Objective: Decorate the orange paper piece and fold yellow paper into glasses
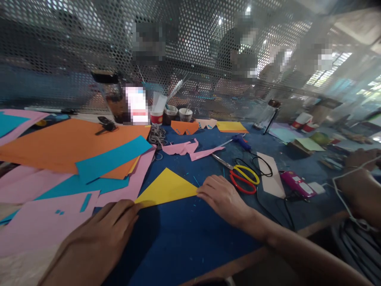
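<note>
A yellow paper triangle (166, 186) lies flat on the blue table (190, 238). My left hand (104, 226) rests with its fingers stretched flat, the fingertips pressing the triangle's left corner. My right hand (222, 198) lies flat too, its fingertips on the triangle's right corner. Neither hand grips anything. Just right of my right hand lie scissors (241, 174) with red and yellow handles.
Orange (65, 143), teal (113, 159) and pink (44, 214) paper sheets pile up on the left. Pink scraps, a glue gun (241, 141) with its black cord, paper cups and a jar stand behind. Another person's hand (360, 159) is at the right. A perforated metal screen backs the table.
</note>
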Demonstrator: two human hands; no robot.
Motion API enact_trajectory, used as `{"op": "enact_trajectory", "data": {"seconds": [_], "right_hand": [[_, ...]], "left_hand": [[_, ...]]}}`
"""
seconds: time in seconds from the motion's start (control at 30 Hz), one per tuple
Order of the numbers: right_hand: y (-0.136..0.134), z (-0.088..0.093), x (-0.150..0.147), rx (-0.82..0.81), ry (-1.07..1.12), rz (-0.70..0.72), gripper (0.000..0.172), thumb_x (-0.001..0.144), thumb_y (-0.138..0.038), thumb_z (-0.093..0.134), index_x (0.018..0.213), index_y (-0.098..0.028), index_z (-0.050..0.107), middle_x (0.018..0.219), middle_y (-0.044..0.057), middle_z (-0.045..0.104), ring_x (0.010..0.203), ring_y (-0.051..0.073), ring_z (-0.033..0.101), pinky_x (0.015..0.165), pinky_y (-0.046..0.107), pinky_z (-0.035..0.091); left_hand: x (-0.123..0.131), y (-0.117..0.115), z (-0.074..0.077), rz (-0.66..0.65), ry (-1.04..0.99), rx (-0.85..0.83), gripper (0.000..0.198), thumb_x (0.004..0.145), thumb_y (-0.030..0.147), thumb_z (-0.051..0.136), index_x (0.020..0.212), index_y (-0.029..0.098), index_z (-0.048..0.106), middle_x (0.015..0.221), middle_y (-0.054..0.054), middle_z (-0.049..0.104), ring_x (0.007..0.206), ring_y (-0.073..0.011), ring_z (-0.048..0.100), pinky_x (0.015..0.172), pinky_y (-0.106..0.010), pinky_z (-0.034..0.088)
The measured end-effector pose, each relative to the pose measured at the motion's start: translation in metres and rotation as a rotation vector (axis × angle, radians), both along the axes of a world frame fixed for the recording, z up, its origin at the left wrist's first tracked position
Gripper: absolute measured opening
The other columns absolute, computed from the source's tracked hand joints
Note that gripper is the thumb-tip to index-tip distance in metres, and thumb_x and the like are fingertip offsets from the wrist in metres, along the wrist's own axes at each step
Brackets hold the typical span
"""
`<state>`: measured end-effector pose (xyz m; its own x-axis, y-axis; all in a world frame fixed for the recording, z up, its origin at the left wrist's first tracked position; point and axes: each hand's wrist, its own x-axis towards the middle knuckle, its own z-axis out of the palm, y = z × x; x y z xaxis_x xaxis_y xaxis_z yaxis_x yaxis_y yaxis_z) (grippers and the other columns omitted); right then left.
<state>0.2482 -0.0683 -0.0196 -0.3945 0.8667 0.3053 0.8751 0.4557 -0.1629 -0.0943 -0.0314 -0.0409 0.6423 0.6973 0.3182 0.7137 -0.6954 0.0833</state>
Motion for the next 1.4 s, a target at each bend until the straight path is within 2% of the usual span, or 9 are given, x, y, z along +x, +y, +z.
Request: {"op": "enact_trajectory", "data": {"seconds": [0.2, 0.33, 0.6, 0.77, 0.87, 1.03, 1.17, 1.27, 1.4], "right_hand": [[0.008, -0.001, 0.004, 0.068, -0.087, 0.104, 0.023, 0.111, -0.024, 0.049, 0.105, -0.017, 0.070, 0.096, 0.005, 0.069, 0.091, 0.019, 0.059, 0.080, 0.035, 0.040], [0.006, -0.001, 0.005, 0.075, -0.122, 0.114, 0.022, 0.111, -0.022, 0.048, 0.105, -0.017, 0.069, 0.097, 0.005, 0.068, 0.092, 0.020, 0.059, 0.084, 0.038, 0.038], [0.009, 0.003, 0.001, -0.049, 0.074, 0.012, 0.012, 0.104, -0.018, 0.061, 0.094, -0.019, 0.069, 0.094, 0.003, 0.069, 0.092, 0.018, 0.060, 0.083, 0.035, 0.036], [0.014, 0.005, -0.001, -0.159, 0.151, -0.078, 0.010, 0.102, -0.016, 0.065, 0.092, -0.019, 0.067, 0.094, 0.001, 0.069, 0.089, 0.017, 0.061, 0.082, 0.033, 0.037], [0.017, 0.004, -0.002, -0.181, 0.189, -0.102, 0.010, 0.101, -0.015, 0.065, 0.092, -0.019, 0.067, 0.095, 0.001, 0.069, 0.088, 0.017, 0.062, 0.082, 0.033, 0.039], [0.018, 0.001, -0.003, -0.179, 0.194, -0.123, 0.009, 0.100, -0.014, 0.067, 0.093, -0.019, 0.066, 0.096, 0.002, 0.068, 0.091, 0.019, 0.061, 0.083, 0.032, 0.041], [0.018, 0.002, -0.004, -0.146, 0.136, -0.133, 0.008, 0.100, -0.015, 0.068, 0.093, -0.019, 0.066, 0.097, 0.002, 0.067, 0.093, 0.020, 0.059, 0.083, 0.034, 0.040], [0.016, 0.004, -0.006, -0.073, 0.062, -0.115, 0.005, 0.101, -0.018, 0.067, 0.097, -0.020, 0.067, 0.102, 0.004, 0.067, 0.097, 0.022, 0.058, 0.084, 0.036, 0.040], [0.014, 0.004, -0.007, 0.003, -0.047, -0.001, 0.012, 0.103, -0.014, 0.060, 0.109, -0.020, 0.069, 0.104, 0.005, 0.066, 0.097, 0.022, 0.056, 0.083, 0.037, 0.040]], "left_hand": [[0.002, 0.023, 0.011, -0.089, -0.023, 0.040, 0.047, 0.108, 0.037, 0.034, 0.100, 0.027, 0.079, 0.097, -0.007, 0.079, 0.091, -0.0270, 0.072, 0.083, -0.045, 0.058], [0.004, 0.030, 0.013, -0.057, -0.032, -0.016, 0.047, 0.108, 0.042, 0.034, 0.095, 0.029, 0.077, 0.094, -0.004, 0.080, 0.088, -0.0259, 0.073, 0.082, -0.045, 0.055], [0.010, 0.038, 0.021, -0.058, -0.065, -0.115, 0.045, 0.106, 0.043, 0.037, 0.087, 0.028, 0.075, 0.088, -0.003, 0.080, 0.082, -0.0250, 0.075, 0.075, -0.042, 0.057], [0.013, 0.043, 0.028, 0.036, -0.049, -0.172, 0.039, 0.103, 0.045, 0.042, 0.089, 0.027, 0.074, 0.086, 0.001, 0.080, 0.078, -0.0216, 0.076, 0.065, -0.033, 0.057], [0.013, 0.044, 0.027, 0.066, -0.035, -0.197, 0.033, 0.101, 0.042, 0.045, 0.088, 0.027, 0.072, 0.084, 0.000, 0.079, 0.075, -0.0219, 0.075, 0.062, -0.033, 0.055], [0.012, 0.044, 0.021, 0.052, 0.000, -0.199, 0.037, 0.102, 0.038, 0.039, 0.089, 0.027, 0.072, 0.092, -0.005, 0.078, 0.080, -0.0261, 0.074, 0.069, -0.041, 0.056], [0.013, 0.044, 0.015, -0.062, 0.023, -0.049, 0.040, 0.102, 0.025, 0.036, 0.093, 0.025, 0.075, 0.091, -0.008, 0.079, 0.081, -0.0295, 0.073, 0.071, -0.044, 0.057], [0.011, 0.038, 0.010, -0.191, 0.009, 0.019, 0.041, 0.099, 0.014, 0.037, 0.106, 0.023, 0.076, 0.100, -0.008, 0.079, 0.091, -0.0284, 0.072, 0.082, -0.042, 0.058], [0.010, 0.027, 0.002, -0.234, 0.044, 0.035, 0.049, 0.093, 0.005, 0.039, 0.121, 0.022, 0.074, 0.118, -0.009, 0.077, 0.108, -0.0282, 0.070, 0.094, -0.039, 0.057]]}}
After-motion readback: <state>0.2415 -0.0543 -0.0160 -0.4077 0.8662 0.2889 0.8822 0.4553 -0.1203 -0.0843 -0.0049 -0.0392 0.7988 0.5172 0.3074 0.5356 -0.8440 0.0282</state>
